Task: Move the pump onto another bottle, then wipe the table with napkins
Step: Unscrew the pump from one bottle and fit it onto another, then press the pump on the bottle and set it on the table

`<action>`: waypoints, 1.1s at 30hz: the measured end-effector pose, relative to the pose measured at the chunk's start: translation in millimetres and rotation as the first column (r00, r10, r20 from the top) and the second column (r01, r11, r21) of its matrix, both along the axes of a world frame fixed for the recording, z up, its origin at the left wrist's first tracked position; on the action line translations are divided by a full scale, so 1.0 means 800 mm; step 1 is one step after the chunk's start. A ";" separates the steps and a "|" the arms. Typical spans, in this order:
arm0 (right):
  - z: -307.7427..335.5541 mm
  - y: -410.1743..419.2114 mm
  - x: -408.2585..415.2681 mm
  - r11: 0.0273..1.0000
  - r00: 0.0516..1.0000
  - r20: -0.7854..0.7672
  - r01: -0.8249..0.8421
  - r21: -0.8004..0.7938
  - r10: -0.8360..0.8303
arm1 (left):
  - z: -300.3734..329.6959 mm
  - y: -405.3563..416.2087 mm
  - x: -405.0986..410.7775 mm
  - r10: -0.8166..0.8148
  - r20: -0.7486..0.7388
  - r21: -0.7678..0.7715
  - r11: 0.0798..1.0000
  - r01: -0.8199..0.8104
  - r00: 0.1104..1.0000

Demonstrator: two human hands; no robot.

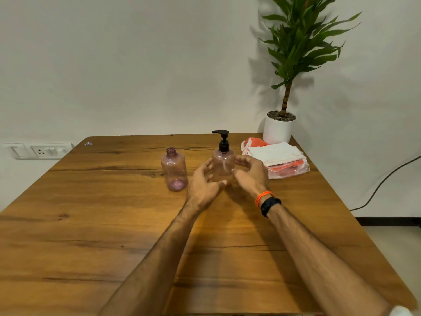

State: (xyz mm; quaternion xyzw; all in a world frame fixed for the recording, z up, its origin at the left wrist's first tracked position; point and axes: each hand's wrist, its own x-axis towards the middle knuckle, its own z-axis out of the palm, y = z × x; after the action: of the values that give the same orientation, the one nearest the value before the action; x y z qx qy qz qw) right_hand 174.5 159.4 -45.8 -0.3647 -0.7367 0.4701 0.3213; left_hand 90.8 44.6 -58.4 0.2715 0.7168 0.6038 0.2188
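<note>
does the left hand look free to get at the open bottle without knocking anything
Probably yes: the left hand sits just right of the open bottle, with only bare table between them. The pump bottle stands on its other side.

- A plain room, likely a home or small office; which of the two is unclear.
- Wooden table [91,224] against a bare white wall.
- Potted plant [296,53] in the corner.
- Wall socket [43,151] beside the table.

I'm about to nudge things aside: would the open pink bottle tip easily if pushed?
Probably. The open bottle looks empty and thin-walled, so likely light. It stands upright, taller than wide, on smooth table, so a high push may topple and roll it.
</note>
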 end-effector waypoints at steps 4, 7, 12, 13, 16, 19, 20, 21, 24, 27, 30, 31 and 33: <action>-0.001 -0.003 -0.003 0.999 0.999 0.036 -0.007 -0.050 0.009 | -0.001 0.010 0.005 0.028 0.030 0.006 1.000 -0.028 0.999; 0.007 0.003 -0.005 0.998 0.998 0.062 -0.008 -0.064 0.012 | 0.005 0.019 0.005 0.001 0.035 -0.017 1.000 -0.001 0.999; 0.015 0.011 -0.001 0.995 0.992 0.098 -0.078 -0.067 0.084 | 0.020 0.022 0.006 -0.033 0.035 -0.041 0.999 0.035 0.999; 0.015 0.010 0.001 0.996 0.992 0.100 -0.074 -0.059 0.079 | 0.021 0.020 0.007 -0.040 0.032 -0.049 0.998 0.042 0.999; 0.015 -0.003 0.010 0.993 0.996 0.026 0.082 0.083 -0.084 | 0.022 0.003 0.013 -0.011 -0.013 -0.066 0.998 0.010 1.000; 0.015 -0.027 0.015 0.968 0.993 -0.066 0.115 0.225 -0.103 | 0.022 -0.023 0.018 0.090 -0.095 -0.053 0.994 -0.095 0.991; 0.016 -0.036 0.014 0.965 0.996 -0.068 0.075 0.251 -0.060 | 0.022 -0.033 0.019 0.121 -0.132 -0.042 0.991 -0.127 0.984; 0.017 -0.045 0.012 0.962 0.998 -0.060 0.026 0.271 -0.010 | 0.023 -0.044 0.018 0.151 -0.166 -0.027 0.987 -0.157 0.975; 0.018 -0.072 -0.008 0.959 0.992 -0.037 -0.107 0.263 0.121 | 0.026 -0.087 0.011 0.234 -0.249 0.014 0.971 -0.238 0.940; 0.015 -0.086 -0.027 0.957 0.986 -0.004 -0.159 0.241 0.165 | 0.023 -0.119 0.000 0.281 -0.292 0.007 0.956 -0.292 0.914; 0.011 -0.103 -0.053 0.939 0.971 0.099 -0.237 0.249 0.219 | 0.009 -0.160 -0.020 0.314 -0.382 -0.088 0.924 -0.373 0.869; 0.010 -0.108 -0.062 0.935 0.966 0.131 -0.251 0.251 0.224 | 0.002 -0.171 -0.028 0.297 -0.422 -0.148 0.910 -0.388 0.857; 0.010 -0.116 -0.080 0.930 0.959 0.172 -0.264 0.255 0.225 | -0.012 -0.191 -0.042 0.254 -0.483 -0.249 0.878 -0.409 0.838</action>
State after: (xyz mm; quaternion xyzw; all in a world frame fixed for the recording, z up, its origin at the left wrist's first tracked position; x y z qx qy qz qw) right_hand 110.5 66.5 -38.2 -0.2535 -0.8553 0.3728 0.2552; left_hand 57.3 -108.6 -67.8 0.2272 0.8774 0.4223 -0.0133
